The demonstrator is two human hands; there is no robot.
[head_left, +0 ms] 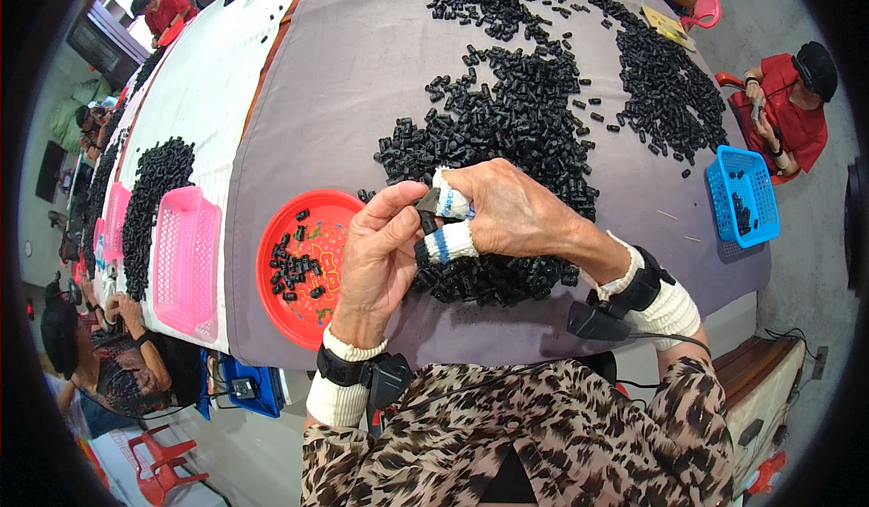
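Observation:
In front of me, my left hand (pixel 374 252) pinches a small black plastic piece (pixel 428 222) between thumb and fingertips. My right hand (pixel 516 206) meets it from the other side, its white-wrapped, blue-marked fingers closed on the same piece. What lies between the fingertips is partly hidden. Beneath and beyond both hands spreads a big heap of short black cylindrical pieces (pixel 507 118). Beside my left hand is a round red plate (pixel 279 319) with several black pieces on it.
On the grey cloth (pixel 326 100) stands a blue basket (pixel 769 222) at right with a few pieces. A pink basket (pixel 186 267) and another black heap (pixel 161 181) lie left on white cloth. Co-workers sit around, including a person in red (pixel 797 118) at right.

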